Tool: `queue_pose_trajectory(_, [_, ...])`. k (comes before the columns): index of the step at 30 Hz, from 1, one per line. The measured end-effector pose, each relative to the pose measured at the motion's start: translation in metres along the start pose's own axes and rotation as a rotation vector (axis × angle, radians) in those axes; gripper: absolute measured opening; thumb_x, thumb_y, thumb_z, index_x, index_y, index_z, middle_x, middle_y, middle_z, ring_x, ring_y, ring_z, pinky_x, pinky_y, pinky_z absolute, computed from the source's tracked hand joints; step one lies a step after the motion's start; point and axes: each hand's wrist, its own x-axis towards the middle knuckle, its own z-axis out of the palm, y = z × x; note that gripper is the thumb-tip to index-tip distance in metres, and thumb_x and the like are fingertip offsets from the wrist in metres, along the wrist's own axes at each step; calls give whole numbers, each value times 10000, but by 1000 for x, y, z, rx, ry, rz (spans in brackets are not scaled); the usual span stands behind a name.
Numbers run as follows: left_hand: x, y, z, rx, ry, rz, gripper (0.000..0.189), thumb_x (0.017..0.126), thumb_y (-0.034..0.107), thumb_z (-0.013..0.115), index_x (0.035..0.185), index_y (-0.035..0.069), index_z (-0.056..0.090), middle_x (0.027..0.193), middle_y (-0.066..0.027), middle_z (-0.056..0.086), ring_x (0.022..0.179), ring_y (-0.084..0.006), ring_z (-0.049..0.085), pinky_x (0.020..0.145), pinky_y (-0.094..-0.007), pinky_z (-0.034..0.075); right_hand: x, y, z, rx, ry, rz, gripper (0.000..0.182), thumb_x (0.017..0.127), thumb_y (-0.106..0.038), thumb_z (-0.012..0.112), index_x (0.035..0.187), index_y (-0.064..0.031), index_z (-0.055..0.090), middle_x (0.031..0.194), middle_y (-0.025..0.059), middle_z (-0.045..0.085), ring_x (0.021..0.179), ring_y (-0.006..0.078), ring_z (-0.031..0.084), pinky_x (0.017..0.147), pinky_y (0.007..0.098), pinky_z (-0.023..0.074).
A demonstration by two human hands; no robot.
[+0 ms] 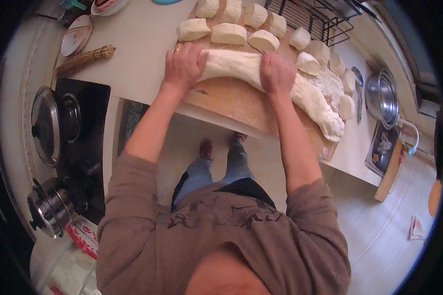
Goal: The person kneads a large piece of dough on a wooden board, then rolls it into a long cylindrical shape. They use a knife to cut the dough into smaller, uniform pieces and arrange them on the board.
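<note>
A long, thick roll of pale dough (233,63) lies across a wooden board (229,101) in front of me. My left hand (184,65) is clasped over its left end, mostly hiding that end. Farther right along the roll, my right hand (278,73) curls over the top, fingers on the far side. From there the dough bends down to a rough, floured right end (332,127). Several cut dough pieces (229,34) stand in rows behind the roll, and more pieces (319,51) sit at the right beside a patch of loose flour (326,85).
At the left are a black cooktop (83,147), a glass lid (46,125), a steel pot (50,206) and a bundled whisk brush (86,59). A black wire rack (328,22) stands behind the board. Rightward are steel bowls (382,97), a ladle (358,88) and a sink (378,147).
</note>
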Motion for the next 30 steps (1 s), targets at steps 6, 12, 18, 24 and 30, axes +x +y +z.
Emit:
queue_pose_trajectory(6, [-58, 15, -9, 99, 262, 257, 373, 862, 302, 545, 1213, 177, 543, 1226, -58, 508, 1132, -284, 472, 977, -510, 301, -71, 5, -4, -53, 332, -288, 477, 828, -315, 604, 1249, -109, 513, 1256, 96, 528, 1148, 283, 491, 981, 488, 335])
queue_pose_trajectory(12, [-150, 32, -19, -69, 241, 224, 507, 820, 248, 584, 1312, 192, 471, 1332, -57, 429, 1284, -296, 349, 1056, -557, 174, -177, -20, -45, -142, 73, -210, 550, 814, -321, 625, 1297, -100, 479, 1351, 104, 435, 1269, 301, 385, 1078, 548, 203])
queue_pose_trajectory(18, [-111, 68, 18, 18, 389, 167, 422, 838, 291, 527, 1251, 201, 536, 1210, -67, 481, 1153, -288, 437, 1014, -549, 241, -137, -55, -10, 50, 224, -281, 407, 826, -363, 572, 1181, -163, 565, 1223, 95, 492, 1198, 306, 426, 1047, 538, 246])
queue_pose_trajectory(24, [-40, 33, 2, 37, 152, 39, 246, 888, 329, 493, 949, 139, 636, 938, -95, 605, 904, -298, 549, 853, -478, 371, -46, -46, 4, 84, 106, -145, 230, 843, -323, 560, 869, -109, 638, 921, 110, 579, 917, 297, 536, 842, 472, 392])
queue_pose_trajectory(30, [12, 15, 15, -77, 266, 32, 268, 925, 310, 471, 832, 106, 616, 822, -107, 623, 775, -300, 598, 729, -434, 421, 22, -28, 26, 165, 312, -203, 263, 859, -282, 557, 733, -59, 615, 876, 138, 579, 859, 318, 547, 776, 426, 451])
